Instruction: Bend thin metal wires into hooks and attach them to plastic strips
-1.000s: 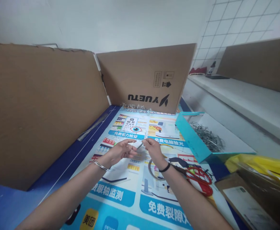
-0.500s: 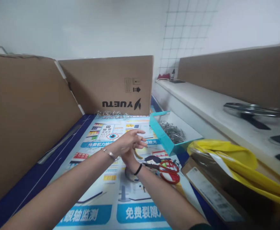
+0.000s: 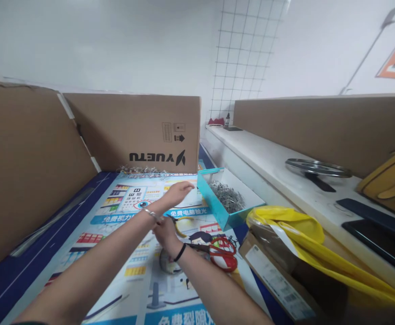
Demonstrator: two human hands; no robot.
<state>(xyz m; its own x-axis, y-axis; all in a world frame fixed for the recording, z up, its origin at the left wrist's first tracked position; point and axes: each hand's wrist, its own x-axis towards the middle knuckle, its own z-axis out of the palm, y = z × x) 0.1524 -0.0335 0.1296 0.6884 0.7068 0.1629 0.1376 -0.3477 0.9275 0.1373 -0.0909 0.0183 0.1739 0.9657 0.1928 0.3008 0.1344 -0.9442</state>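
Observation:
My left hand [image 3: 179, 193] reaches forward over the printed sheet [image 3: 140, 253], fingers together and pointing right; whether it holds anything is too small to tell. A silver bracelet [image 3: 153, 214] circles that wrist. My right hand [image 3: 165, 231] is at the bracelet, its fingers closed on it. A black band [image 3: 180, 252] is on my right wrist. Just beyond my right hand lie yellow-handled pliers [image 3: 183, 225], partly hidden. Red-handled scissors [image 3: 222, 255] rest to the right. A round clear object [image 3: 166, 262] sits partly behind my right wrist.
A turquoise box [image 3: 229, 221] of metal pieces stands right of my hands. Nearer are a cardboard box [image 3: 278, 280] and yellow bag [image 3: 292, 221]. Cardboard panels [image 3: 143, 126] stand behind and left. A white ledge [image 3: 261, 149] on the right bears a round lid [image 3: 315, 168] and phone [image 3: 376, 241].
The view has turned right and up. My right hand has moved from under my left palm back to the bracelet and closed there. My left fingers have come together.

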